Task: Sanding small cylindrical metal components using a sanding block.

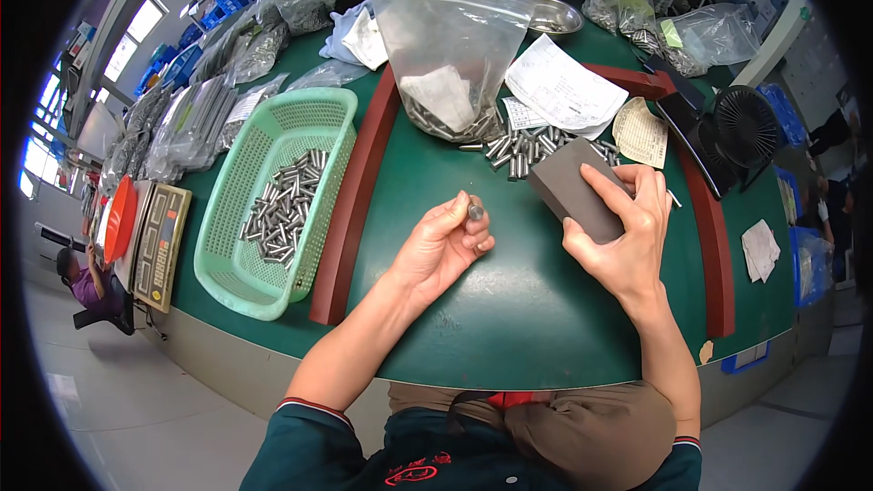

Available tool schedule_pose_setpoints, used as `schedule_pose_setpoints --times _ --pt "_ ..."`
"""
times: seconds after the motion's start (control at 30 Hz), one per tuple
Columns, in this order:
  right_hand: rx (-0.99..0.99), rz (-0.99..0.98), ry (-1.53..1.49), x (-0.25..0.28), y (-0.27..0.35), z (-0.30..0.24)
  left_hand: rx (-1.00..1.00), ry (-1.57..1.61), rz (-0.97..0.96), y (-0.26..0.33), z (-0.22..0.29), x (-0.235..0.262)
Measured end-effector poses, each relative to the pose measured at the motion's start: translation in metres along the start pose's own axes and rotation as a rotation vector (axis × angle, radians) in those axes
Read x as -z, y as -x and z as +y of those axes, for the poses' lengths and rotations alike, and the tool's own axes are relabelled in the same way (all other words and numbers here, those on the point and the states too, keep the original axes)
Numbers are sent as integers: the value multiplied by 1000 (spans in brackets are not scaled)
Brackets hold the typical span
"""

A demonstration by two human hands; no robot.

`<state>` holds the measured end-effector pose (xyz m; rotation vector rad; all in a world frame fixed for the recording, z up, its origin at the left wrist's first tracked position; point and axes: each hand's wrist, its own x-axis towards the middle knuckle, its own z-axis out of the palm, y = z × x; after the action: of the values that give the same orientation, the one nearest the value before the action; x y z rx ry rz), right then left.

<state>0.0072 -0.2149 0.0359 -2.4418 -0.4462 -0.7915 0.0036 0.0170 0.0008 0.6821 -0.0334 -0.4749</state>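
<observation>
Our left hand (438, 244) pinches a short silver metal cylinder (476, 213) above the dark green tabletop (509, 327); our right hand (639, 232) grips a grey-brown rectangular block (575, 186). Just beyond lie loose silver metal cylinders (516, 162), near an upright clear plastic bag (446, 41).

We are counting one gray block (575, 189), one hand-held pin (476, 213) and one green basket (232, 284). We are also tallying three red bars (355, 209), one fan (746, 125).

bright windows (145, 22) at far left, grey floor (136, 373) below
</observation>
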Motion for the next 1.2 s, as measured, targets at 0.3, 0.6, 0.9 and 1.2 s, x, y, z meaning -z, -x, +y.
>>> schedule_pose_setpoints --times 0.3,0.6,0.9,1.2 --pt "-38 -14 17 -1 1 3 118 291 31 1 1 4" --pt "-48 -23 8 -1 1 3 129 339 75 0 1 4" --pt "66 4 -18 2 -1 -5 113 308 82 2 2 6" --pt "336 -5 -97 4 -3 -18 0 -108 71 2 -1 -3"
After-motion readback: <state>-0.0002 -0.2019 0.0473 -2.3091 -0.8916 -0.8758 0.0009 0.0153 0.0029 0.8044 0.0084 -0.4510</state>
